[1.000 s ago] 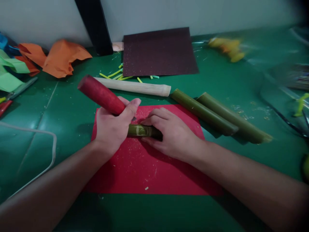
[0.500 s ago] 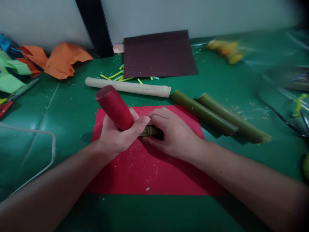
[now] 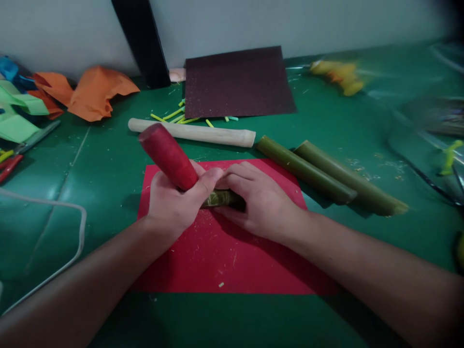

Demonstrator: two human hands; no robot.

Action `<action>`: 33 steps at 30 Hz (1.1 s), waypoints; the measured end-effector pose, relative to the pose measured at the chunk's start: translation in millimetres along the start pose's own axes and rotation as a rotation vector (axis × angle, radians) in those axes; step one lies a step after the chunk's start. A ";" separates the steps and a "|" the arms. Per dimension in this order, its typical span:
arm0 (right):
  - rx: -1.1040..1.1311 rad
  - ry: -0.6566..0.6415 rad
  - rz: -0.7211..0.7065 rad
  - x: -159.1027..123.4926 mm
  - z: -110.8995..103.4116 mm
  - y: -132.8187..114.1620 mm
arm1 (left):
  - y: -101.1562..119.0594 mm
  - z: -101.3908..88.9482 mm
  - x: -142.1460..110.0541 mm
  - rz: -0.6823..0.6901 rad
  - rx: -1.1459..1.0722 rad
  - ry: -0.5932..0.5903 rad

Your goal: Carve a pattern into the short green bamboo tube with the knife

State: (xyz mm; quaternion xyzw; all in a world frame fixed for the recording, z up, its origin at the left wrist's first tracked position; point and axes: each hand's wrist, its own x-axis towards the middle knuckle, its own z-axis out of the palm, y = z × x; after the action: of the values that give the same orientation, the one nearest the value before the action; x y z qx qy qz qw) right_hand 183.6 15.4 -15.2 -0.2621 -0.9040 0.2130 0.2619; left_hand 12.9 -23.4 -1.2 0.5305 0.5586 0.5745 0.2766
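Note:
My left hand point(image 3: 168, 205) is wrapped round a thick red cylindrical handle point(image 3: 167, 154) that leans up and to the left. Whatever is at its lower end is hidden behind my fingers. Close by, my right hand point(image 3: 270, 205) grips a short green bamboo piece point(image 3: 218, 198), which shows pale scratch marks between the two hands. The left thumb nearly meets the right fingertips above it. Both hands are over a red sheet point(image 3: 232, 261) strewn with fine shavings.
Two green bamboo pieces point(image 3: 304, 169) lie to the right. Behind the hands are a pale bamboo stick point(image 3: 195, 133), a dark sheet point(image 3: 241, 84) and yellow-green strips. Orange paper point(image 3: 99, 94), red-handled scissors point(image 3: 10, 166) and a white cable point(image 3: 81, 227) lie left. A yellow glue gun-like object point(image 3: 337, 77) is blurred.
My left hand has shifted slightly left with the red handle, so a bit more of the bamboo piece shows. My right hand has stayed almost still.

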 end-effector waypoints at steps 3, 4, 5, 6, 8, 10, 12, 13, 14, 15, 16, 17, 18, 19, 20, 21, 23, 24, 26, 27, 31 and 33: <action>0.002 0.002 0.004 0.4 0.0 -1.1 | 2.0 1.7 3.6 -0.037 0.032 0.070; 0.003 0.003 0.008 0.4 0.4 -1.5 | 2.5 2.1 5.0 -0.056 0.026 0.091; 0.004 0.005 0.012 0.3 0.8 -2.0 | 3.0 2.4 6.1 -0.075 0.005 0.103; 0.005 0.004 0.016 0.1 1.2 -2.4 | 3.5 2.6 6.9 -0.091 -0.026 0.102; 0.011 -0.002 0.030 -0.4 1.5 -3.0 | 4.1 2.5 7.2 -0.099 -0.096 0.072; 0.018 -0.001 0.038 -0.8 1.3 -3.2 | 3.8 1.7 5.8 -0.080 -0.128 0.034; 0.027 0.004 0.035 -0.9 0.9 -2.9 | 2.1 0.4 3.6 -0.048 -0.130 -0.018; 0.029 0.005 0.032 -0.8 0.7 -2.7 | 0.9 -0.3 2.5 -0.030 -0.131 -0.049; 0.028 0.007 0.030 -0.8 0.5 -2.5 | -0.4 -1.0 1.7 -0.015 -0.133 -0.077; 0.027 0.007 0.029 -0.8 0.3 -2.3 | -1.7 -1.6 1.0 -0.004 -0.139 -0.100; 0.027 0.006 0.030 -0.7 0.3 -2.1 | -2.9 -2.1 0.5 0.003 -0.140 -0.118; 0.028 0.005 0.034 -0.7 0.2 -2.0 | -3.9 -2.4 0.2 0.004 -0.135 -0.128; 0.031 0.004 0.037 -0.7 0.3 -1.9 | -4.6 -2.7 0.1 0.003 -0.125 -0.133; 0.033 0.002 0.040 -0.6 0.5 -1.9 | -5.1 -2.9 0.0 0.005 -0.112 -0.141; 0.034 -0.001 0.044 -0.5 0.7 -1.8 | -5.3 -3.1 0.0 0.011 -0.097 -0.149; 0.031 -0.002 0.048 -0.4 1.0 -1.7 | -5.2 -3.2 0.0 0.019 -0.081 -0.158; 0.024 -0.003 0.057 -0.4 1.5 -1.6 | -4.6 -3.7 0.0 0.040 -0.048 -0.167; 0.025 -0.002 0.058 -0.5 1.7 -1.5 | -4.1 -4.1 0.0 0.049 -0.028 -0.169; 0.031 0.000 0.054 -0.9 1.9 -1.6 | -2.7 -4.8 0.4 0.055 0.016 -0.165; 0.029 0.002 0.045 -1.0 1.9 -1.9 | -2.0 -5.0 0.9 0.050 0.036 -0.167; 0.000 -0.013 0.019 -1.2 2.0 -4.6 | 0.0 -3.7 4.7 -0.035 0.047 -0.106; -0.006 -0.025 0.035 -1.0 2.2 -6.5 | -0.1 -1.6 7.3 -0.104 0.022 -0.002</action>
State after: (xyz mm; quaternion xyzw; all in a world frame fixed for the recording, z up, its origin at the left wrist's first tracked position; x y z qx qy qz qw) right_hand 180.6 9.3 -13.9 -0.2762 -0.9031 0.2180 0.2461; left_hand 9.4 -17.4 1.2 0.5043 0.5916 0.5524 0.3008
